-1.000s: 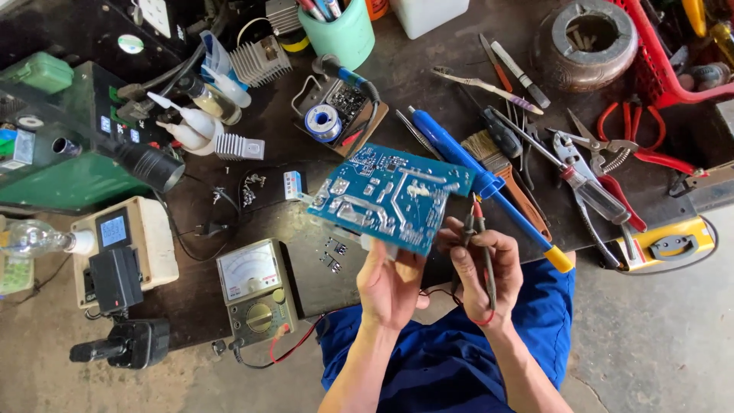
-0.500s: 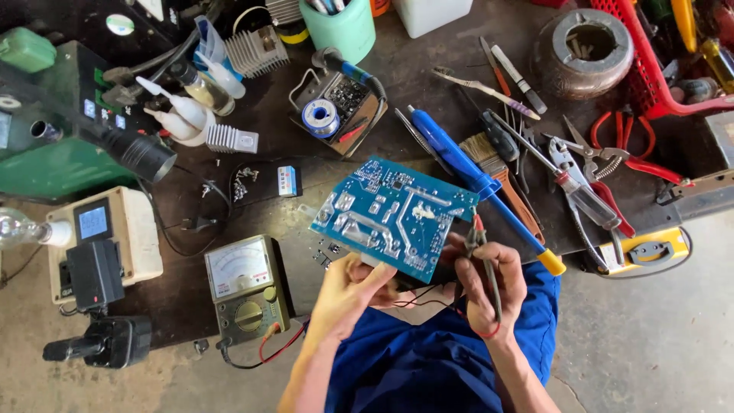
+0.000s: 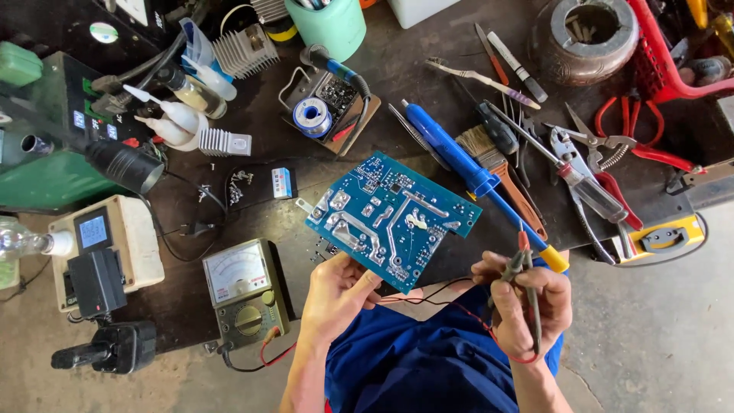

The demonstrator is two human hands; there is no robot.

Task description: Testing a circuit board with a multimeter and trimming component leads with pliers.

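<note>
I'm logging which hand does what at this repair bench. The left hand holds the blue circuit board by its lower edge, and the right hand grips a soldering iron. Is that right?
Not quite. The head view shows the right hand gripping a pair of multimeter test probes with red and black leads, not a soldering iron. The rest stands: the left hand holds the blue circuit board by its lower edge.

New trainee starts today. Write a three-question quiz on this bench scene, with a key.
1. True or false: the left hand holds the blue circuit board by its near edge.
2. What does the right hand grip?
A. a soldering iron
B. meter probes
C. pliers
3. What instrument lies on the bench left of the left hand?

Key:
1. True.
2. B, the meter probes, red and black leads trailing.
3. The analog multimeter.
</note>
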